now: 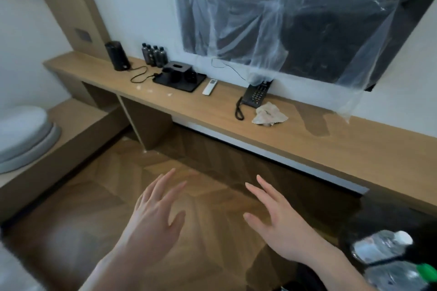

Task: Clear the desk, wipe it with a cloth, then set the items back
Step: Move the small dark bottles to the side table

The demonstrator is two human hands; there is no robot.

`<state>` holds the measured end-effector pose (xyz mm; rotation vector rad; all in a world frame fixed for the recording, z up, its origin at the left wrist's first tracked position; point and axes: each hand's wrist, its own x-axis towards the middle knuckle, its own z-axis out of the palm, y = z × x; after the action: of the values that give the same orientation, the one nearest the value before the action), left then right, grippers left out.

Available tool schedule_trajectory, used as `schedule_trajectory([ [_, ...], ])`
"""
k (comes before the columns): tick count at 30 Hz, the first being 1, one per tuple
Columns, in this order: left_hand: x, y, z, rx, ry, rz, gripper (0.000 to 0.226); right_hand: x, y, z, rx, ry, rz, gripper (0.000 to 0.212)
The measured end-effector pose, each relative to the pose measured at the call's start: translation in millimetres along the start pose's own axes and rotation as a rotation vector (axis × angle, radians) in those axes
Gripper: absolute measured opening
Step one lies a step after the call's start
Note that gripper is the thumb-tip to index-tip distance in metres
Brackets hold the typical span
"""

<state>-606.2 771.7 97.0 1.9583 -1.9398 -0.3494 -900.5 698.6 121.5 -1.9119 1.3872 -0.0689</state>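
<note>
With both the left hand point(153, 215) and right hand point(281, 227) spread wide and empty short of the long wooden desk point(295, 146), clearing seems unstarted; next, lifting the black corded telephone point(255, 94) beside the crumpled beige cloth point(269, 114)

Bare desk point(307, 146) right of cloth point(269, 114) and phone point(256, 93).

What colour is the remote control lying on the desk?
The remote control is white, seen in the head view, beside the black tray.
</note>
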Motion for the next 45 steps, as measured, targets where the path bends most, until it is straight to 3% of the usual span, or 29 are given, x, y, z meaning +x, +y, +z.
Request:
schedule_trajectory([
  [7, -7.0, -66.3, -38.0, 0.093, 0.057, -0.182, 0.075, 61.3, -70.0, 0.4, -0.139, -0.167, -0.109, 0.073],
  [15, 38.9, -101.6, -68.5, 0.176, 0.018, -0.277, 0.07, 141.4, -108.1, -5.9, -0.162, -0.154, -0.187, 0.072],
  [20, 93.3, -109.7, -75.8, 0.249, -0.086, -0.344, 0.086, 199.0, -123.1, -20.9, -0.245, -0.182, -0.211, 0.074],
  [24, 136.9, -127.1, -79.0, 0.251, -0.058, -0.401, 0.107, 255.6, -137.2, -41.8, -0.326, -0.222, -0.232, 0.076],
  [31, 178.2, -169.2, -105.9, 0.255, -0.007, -0.507, 0.096, 338.1, -190.1, -52.3, -0.418, -0.261, -0.288, 0.074],
  [40, 229.6, -300.0, -153.1, 0.243, 0.073, -0.575, 0.092, 456.0, -298.4, -30.2, -0.428, -0.255, -0.359, 0.075],
  [45, 266.0, -381.0, -193.8, 0.246, 0.028, -0.566, 0.094, 511.3, -365.1, -8.3, -0.433, -0.256, -0.338, 0.076],
])
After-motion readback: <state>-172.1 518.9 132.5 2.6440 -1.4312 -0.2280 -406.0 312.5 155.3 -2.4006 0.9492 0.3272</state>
